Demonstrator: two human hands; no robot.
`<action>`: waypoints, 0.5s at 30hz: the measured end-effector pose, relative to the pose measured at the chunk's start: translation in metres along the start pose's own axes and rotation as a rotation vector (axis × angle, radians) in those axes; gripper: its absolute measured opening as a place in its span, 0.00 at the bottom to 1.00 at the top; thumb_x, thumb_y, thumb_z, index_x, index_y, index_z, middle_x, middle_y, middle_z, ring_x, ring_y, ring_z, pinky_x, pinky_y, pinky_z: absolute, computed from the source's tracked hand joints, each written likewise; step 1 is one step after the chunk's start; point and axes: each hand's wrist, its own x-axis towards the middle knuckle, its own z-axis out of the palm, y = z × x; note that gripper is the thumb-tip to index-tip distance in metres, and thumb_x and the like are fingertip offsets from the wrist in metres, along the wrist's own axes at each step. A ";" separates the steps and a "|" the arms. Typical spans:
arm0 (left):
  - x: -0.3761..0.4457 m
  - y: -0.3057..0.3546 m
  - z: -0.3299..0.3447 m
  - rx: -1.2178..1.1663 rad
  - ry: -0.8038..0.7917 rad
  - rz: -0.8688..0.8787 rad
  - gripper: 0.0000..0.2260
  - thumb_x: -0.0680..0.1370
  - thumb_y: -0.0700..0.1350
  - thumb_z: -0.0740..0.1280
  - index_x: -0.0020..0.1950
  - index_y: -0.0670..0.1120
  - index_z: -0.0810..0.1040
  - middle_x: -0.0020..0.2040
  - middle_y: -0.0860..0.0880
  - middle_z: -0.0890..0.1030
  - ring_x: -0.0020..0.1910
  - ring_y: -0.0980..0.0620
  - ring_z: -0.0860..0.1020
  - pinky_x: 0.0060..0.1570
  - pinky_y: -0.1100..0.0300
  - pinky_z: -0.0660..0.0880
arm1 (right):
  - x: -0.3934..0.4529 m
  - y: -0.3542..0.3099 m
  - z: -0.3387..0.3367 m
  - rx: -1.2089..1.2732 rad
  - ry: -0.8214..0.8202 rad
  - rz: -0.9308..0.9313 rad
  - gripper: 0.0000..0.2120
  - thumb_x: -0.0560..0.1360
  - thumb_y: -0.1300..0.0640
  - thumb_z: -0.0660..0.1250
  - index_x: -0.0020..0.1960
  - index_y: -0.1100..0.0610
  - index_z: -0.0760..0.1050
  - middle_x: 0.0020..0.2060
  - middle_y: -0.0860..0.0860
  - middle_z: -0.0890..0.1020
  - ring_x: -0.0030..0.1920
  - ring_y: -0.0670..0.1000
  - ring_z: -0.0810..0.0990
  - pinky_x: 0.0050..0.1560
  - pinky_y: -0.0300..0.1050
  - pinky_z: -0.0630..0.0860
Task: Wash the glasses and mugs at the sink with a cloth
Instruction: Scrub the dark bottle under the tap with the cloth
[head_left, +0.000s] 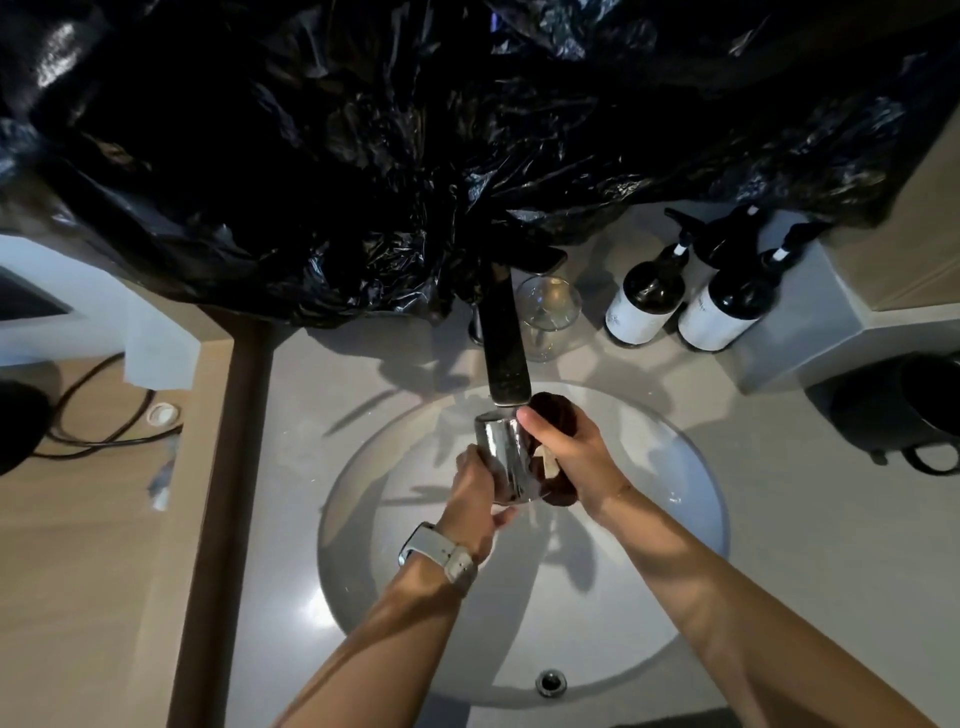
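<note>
Over the round sink (675, 499), directly beneath the dark faucet (505, 343), the left hand (475, 493) grips a clear glass (506, 457), fingers curled round its wall. The right hand (571, 457) clutches a dark brown cloth (553, 410) and presses it against the glass. A wine glass (548, 314) stands on the tabletop (301, 415) at 12 o'clock of the sink; two pump bottles (644, 301) at 1 o'clock; a black mug (904, 410) at 3 o'clock. Black plastic sheeting (415, 130) hangs above.
</note>
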 end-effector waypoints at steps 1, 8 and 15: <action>0.002 -0.005 -0.001 0.075 0.037 0.137 0.23 0.84 0.57 0.48 0.56 0.44 0.76 0.47 0.45 0.82 0.44 0.48 0.80 0.43 0.54 0.78 | 0.001 0.002 0.003 0.011 0.016 0.013 0.17 0.68 0.46 0.75 0.49 0.56 0.79 0.41 0.50 0.84 0.44 0.49 0.83 0.48 0.43 0.78; 0.009 -0.002 -0.018 0.003 -0.329 0.397 0.25 0.80 0.64 0.56 0.67 0.48 0.74 0.60 0.39 0.81 0.58 0.38 0.80 0.57 0.39 0.76 | 0.004 0.010 0.018 -0.064 0.079 -0.023 0.16 0.78 0.44 0.63 0.58 0.55 0.73 0.52 0.54 0.81 0.49 0.50 0.82 0.47 0.40 0.76; 0.014 0.000 -0.009 -0.115 -0.320 0.131 0.16 0.84 0.53 0.54 0.52 0.46 0.79 0.43 0.47 0.85 0.42 0.50 0.83 0.42 0.56 0.79 | -0.023 0.030 0.010 -0.687 -0.050 -0.684 0.13 0.79 0.47 0.62 0.57 0.53 0.78 0.57 0.49 0.70 0.52 0.45 0.78 0.53 0.38 0.76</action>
